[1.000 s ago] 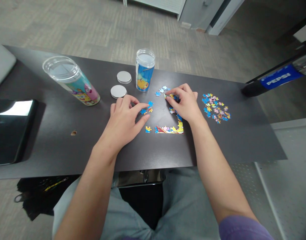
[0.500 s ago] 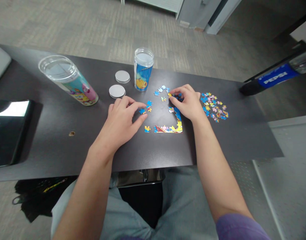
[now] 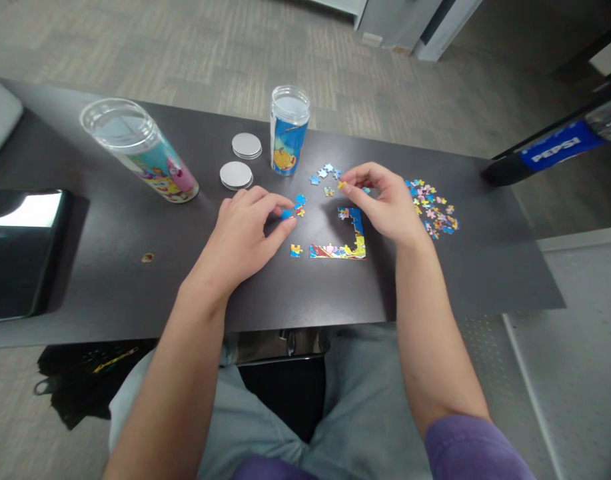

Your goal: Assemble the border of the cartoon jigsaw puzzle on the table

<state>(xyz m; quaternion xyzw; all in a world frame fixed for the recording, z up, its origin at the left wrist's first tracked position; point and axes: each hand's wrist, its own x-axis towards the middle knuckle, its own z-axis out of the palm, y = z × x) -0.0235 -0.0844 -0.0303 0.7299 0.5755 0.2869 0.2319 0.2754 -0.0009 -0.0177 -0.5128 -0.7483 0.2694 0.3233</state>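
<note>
An L-shaped joined strip of puzzle [image 3: 346, 245] lies on the dark table [image 3: 135, 287] in front of me. My left hand [image 3: 245, 237] rests on the table and pinches a blue puzzle piece [image 3: 288, 214] between thumb and forefinger. My right hand [image 3: 385, 203] is lifted just above the strip's upper end and holds a small yellow-and-blue puzzle piece [image 3: 342, 186] at its fingertips. A few loose pieces [image 3: 325, 175] lie beyond my hands. One single piece [image 3: 296, 251] sits left of the strip.
A heap of loose pieces [image 3: 432, 207] lies to the right. Two clear printed canisters, one tipped [image 3: 145, 157] and one upright [image 3: 288, 130], stand at the back with two round grey lids [image 3: 236, 175]. A dark tablet [image 3: 20, 250] lies far left, a Pepsi bottle [image 3: 555, 153] far right.
My right hand has lifted off the strip's upper end with a small piece and moved slightly right. My left hand stays on the blue piece.
</note>
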